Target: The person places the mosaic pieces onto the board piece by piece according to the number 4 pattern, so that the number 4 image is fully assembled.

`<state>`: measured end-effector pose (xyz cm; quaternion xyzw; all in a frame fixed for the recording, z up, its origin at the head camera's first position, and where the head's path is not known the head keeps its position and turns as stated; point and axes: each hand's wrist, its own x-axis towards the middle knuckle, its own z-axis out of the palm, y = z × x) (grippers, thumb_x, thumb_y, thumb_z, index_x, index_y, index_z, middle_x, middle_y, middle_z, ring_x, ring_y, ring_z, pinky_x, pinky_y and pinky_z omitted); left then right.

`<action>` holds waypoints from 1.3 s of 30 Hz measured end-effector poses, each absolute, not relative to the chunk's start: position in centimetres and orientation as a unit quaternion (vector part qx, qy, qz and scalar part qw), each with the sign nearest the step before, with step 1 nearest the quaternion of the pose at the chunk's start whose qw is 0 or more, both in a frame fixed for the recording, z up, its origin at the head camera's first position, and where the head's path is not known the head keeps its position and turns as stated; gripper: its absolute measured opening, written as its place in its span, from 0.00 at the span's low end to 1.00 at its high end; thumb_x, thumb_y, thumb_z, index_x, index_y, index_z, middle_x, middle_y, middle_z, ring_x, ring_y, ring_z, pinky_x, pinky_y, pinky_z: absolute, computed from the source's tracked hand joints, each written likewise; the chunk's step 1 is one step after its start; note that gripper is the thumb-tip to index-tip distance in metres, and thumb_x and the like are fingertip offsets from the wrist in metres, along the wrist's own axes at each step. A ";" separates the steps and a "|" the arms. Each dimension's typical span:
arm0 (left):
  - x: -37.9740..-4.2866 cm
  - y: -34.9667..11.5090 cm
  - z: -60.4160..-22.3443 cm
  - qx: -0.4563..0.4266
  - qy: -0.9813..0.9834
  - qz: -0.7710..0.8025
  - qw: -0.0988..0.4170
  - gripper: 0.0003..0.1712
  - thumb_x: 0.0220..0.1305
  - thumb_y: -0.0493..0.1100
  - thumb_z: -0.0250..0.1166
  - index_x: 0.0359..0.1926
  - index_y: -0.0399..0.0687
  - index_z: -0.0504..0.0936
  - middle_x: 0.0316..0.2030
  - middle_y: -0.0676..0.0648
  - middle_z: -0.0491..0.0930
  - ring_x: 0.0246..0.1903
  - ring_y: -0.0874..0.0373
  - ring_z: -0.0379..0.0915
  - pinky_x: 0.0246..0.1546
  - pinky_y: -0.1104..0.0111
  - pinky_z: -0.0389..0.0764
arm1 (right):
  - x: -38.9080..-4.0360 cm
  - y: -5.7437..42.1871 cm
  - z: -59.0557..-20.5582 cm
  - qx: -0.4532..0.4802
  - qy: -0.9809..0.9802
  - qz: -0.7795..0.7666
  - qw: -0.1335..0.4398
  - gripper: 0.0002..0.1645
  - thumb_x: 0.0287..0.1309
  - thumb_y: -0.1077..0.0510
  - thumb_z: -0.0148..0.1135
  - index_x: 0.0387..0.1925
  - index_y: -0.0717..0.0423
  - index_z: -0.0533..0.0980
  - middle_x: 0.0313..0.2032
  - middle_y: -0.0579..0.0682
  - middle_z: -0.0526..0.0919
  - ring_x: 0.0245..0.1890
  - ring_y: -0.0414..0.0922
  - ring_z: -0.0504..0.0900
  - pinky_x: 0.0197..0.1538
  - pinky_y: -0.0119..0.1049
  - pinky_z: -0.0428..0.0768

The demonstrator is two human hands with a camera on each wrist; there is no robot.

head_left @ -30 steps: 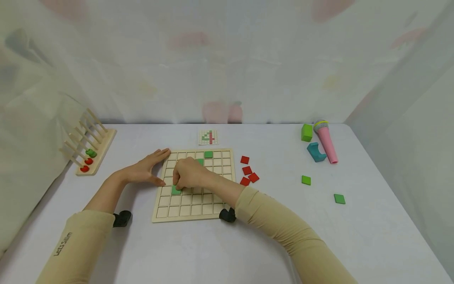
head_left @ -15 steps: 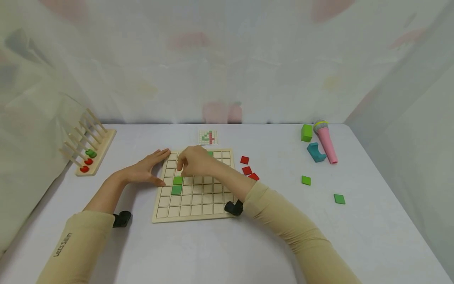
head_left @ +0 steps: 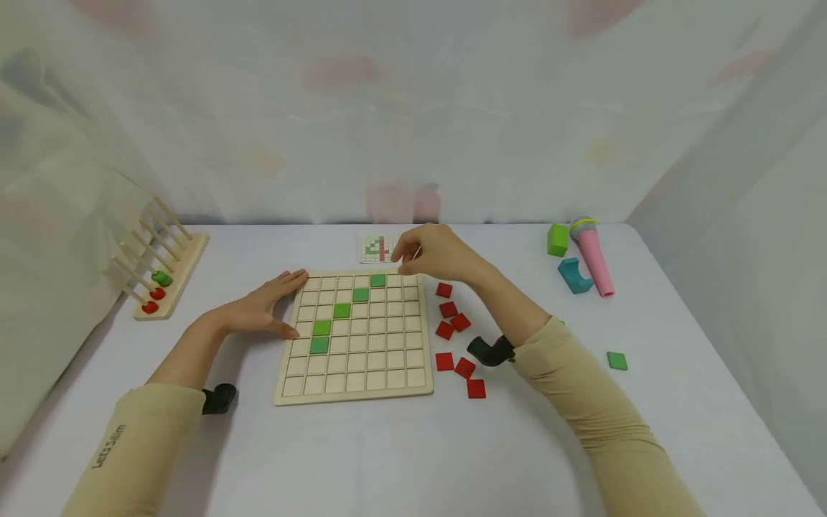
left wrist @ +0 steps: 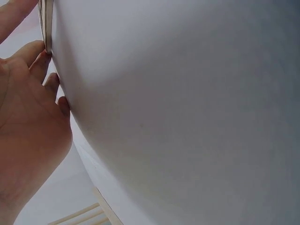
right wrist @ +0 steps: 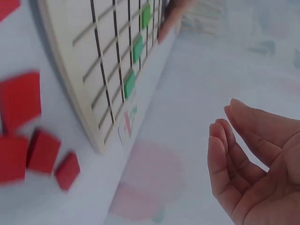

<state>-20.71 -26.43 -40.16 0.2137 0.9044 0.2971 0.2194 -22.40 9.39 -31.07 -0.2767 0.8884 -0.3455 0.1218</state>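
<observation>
A wooden grid board lies on the white table. Several green tiles sit in its squares, stepping from the top row down to the left. My left hand is at the board's left side, fingers spread, with fingertips at its upper corner and thumb on its edge. Over the board's upper right corner hovers my right hand, fingers loosely bent; the right wrist view shows nothing between them. Just behind the board lies a small pattern card, partly overlapped by the right hand. Several red tiles are scattered right of the board.
A loose green tile lies at the right; another is mostly hidden by the right sleeve. Farther back are a green block, a teal curved block and a pink toy microphone. A wooden peg rack stands at left.
My right hand has let go of a green tile in the board's left part and lifted away, up and right, uncovering the green tiles and red tiles. The left hand stays at the board's edge.
</observation>
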 end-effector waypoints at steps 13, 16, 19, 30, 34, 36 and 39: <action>-20.8 -26.7 -40.2 0.211 0.908 0.290 0.215 0.69 0.46 0.51 0.78 0.78 0.39 0.42 0.79 0.35 0.37 0.78 0.33 0.22 0.71 0.30 0.32 | -22.9 20.2 -30.4 -0.194 0.927 -0.307 0.096 0.12 0.59 0.58 0.66 0.45 0.54 0.83 0.40 0.53 0.86 0.40 0.46 0.83 0.43 0.36 0.80; -20.8 -26.7 -40.2 0.212 0.908 0.289 0.215 0.69 0.45 0.51 0.78 0.78 0.39 0.42 0.79 0.35 0.37 0.78 0.33 0.22 0.71 0.30 0.32 | -22.8 22.6 -31.0 -0.178 0.927 -0.310 0.114 0.13 0.60 0.58 0.66 0.46 0.55 0.83 0.40 0.54 0.85 0.40 0.46 0.82 0.42 0.34 0.78; -20.8 -26.8 -40.3 0.214 0.908 0.289 0.214 0.69 0.45 0.52 0.78 0.78 0.39 0.42 0.79 0.35 0.37 0.78 0.33 0.23 0.72 0.31 0.32 | -22.3 24.8 -31.5 -0.171 0.927 -0.301 0.144 0.14 0.61 0.57 0.65 0.48 0.56 0.82 0.41 0.55 0.83 0.39 0.46 0.81 0.42 0.35 0.79; -20.8 -26.6 -40.1 0.214 0.908 0.289 0.213 0.69 0.46 0.52 0.77 0.78 0.40 0.42 0.79 0.35 0.37 0.78 0.33 0.23 0.72 0.31 0.32 | -20.4 30.7 -34.4 -0.207 0.903 -0.301 0.228 0.15 0.61 0.62 0.63 0.50 0.58 0.80 0.43 0.54 0.82 0.43 0.44 0.81 0.44 0.29 0.80; -20.7 -26.5 -40.0 0.215 0.907 0.294 0.213 0.69 0.46 0.52 0.77 0.78 0.39 0.42 0.79 0.35 0.37 0.78 0.32 0.23 0.72 0.31 0.31 | -20.0 31.7 -35.0 -0.224 0.895 -0.296 0.247 0.17 0.57 0.67 0.62 0.49 0.57 0.81 0.45 0.55 0.84 0.45 0.45 0.81 0.46 0.29 0.80; -20.7 -26.5 -40.0 0.214 0.907 0.294 0.213 0.69 0.46 0.52 0.77 0.78 0.39 0.42 0.79 0.35 0.37 0.78 0.32 0.23 0.72 0.31 0.32 | -19.9 32.1 -35.3 -0.225 0.890 -0.297 0.264 0.19 0.53 0.70 0.62 0.48 0.57 0.81 0.46 0.55 0.83 0.46 0.48 0.81 0.45 0.30 0.81; -20.6 -26.6 -40.0 0.214 0.907 0.293 0.214 0.69 0.46 0.52 0.77 0.78 0.39 0.42 0.79 0.35 0.37 0.78 0.32 0.23 0.72 0.31 0.32 | -19.7 32.3 -35.6 -0.217 0.880 -0.306 0.293 0.23 0.48 0.73 0.61 0.48 0.57 0.80 0.46 0.56 0.83 0.45 0.50 0.80 0.44 0.31 0.82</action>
